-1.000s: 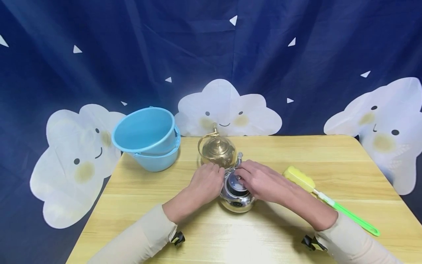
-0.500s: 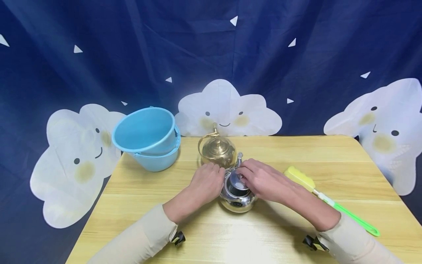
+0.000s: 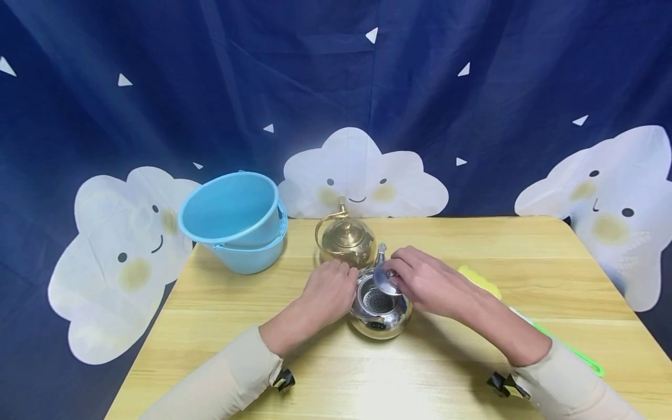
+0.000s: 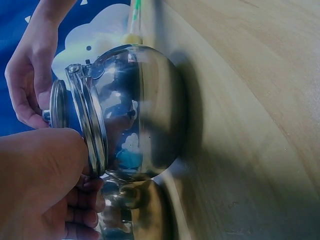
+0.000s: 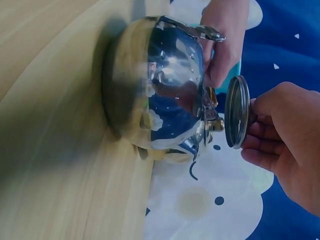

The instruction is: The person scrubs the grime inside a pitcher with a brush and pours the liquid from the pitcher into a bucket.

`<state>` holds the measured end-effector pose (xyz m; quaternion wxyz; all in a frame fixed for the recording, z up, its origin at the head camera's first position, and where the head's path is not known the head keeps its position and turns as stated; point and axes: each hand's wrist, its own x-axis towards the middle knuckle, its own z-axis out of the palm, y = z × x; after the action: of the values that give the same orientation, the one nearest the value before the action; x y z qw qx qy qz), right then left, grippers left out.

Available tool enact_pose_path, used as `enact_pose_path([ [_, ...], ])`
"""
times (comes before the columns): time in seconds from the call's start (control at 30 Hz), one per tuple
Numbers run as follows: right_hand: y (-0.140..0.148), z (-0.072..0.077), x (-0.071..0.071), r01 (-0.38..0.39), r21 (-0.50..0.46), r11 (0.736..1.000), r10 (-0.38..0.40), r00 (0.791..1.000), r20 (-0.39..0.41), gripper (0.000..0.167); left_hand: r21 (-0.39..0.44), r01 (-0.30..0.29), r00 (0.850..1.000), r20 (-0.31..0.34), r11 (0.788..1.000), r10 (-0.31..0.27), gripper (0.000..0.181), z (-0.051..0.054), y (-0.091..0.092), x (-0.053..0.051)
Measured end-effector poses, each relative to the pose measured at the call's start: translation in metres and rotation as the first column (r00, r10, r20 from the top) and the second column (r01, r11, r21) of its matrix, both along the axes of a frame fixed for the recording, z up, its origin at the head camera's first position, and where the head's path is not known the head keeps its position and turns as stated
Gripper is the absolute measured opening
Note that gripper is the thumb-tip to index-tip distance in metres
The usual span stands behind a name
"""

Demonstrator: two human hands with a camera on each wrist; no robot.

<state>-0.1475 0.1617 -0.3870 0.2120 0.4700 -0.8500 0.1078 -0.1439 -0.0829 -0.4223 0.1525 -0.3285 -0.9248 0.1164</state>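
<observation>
A shiny silver teapot (image 3: pixel 385 328) stands upright on the table, its mouth uncovered and a perforated strainer (image 3: pixel 377 301) visible inside. My left hand (image 3: pixel 332 290) grips the teapot's folded-down handle (image 4: pixel 95 117) at the left side. My right hand (image 3: pixel 427 284) pinches the knob of the round lid (image 3: pixel 384 282), holding it tilted above the right part of the mouth. In the right wrist view the lid (image 5: pixel 237 112) is plainly apart from the pot. Directly behind the silver pot stands a gold teapot (image 3: pixel 349 236) with its lid on, partly hidden by my left hand.
Two nested light-blue buckets (image 3: pixel 251 259) stand at the back left, the upper one tilted. A yellow sponge brush (image 3: pixel 480 281) with a green handle (image 3: pixel 588 363) lies at the right, partly under my right forearm. A dark blue curtain (image 3: pixel 336 76) with clouds hangs behind the table.
My right hand has lifted the lid off the silver teapot and shifted it up and right, exposing the strainer. My left hand has stayed in place on the handle.
</observation>
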Motion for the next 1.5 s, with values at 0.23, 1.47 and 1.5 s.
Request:
enact_pose_path([
  [0.23, 0.005, 0.001, -0.003, 0.025, 0.0, 1.0, -0.025, 1.0, -0.004, 0.022, 0.016, 0.006, 1.0, 0.001, 1.0, -0.006, 0.022, 0.0, 0.0, 0.0],
  [1.47, 0.03, -0.021, -0.032, 0.088, -0.026, 0.996, -0.088, 0.996, -0.017, 0.02, 0.016, -0.018, 0.999, 0.027, 1.0, 0.018, 0.021, 0.0, 0.001, 0.0],
  [1.5, 0.031, -0.022, -0.033, 0.089, -0.025, 0.996, -0.089, 0.996, -0.018, 0.02, 0.017, -0.018, 0.999, 0.028, 1.0, 0.018, 0.021, 0.0, 0.001, 0.0],
])
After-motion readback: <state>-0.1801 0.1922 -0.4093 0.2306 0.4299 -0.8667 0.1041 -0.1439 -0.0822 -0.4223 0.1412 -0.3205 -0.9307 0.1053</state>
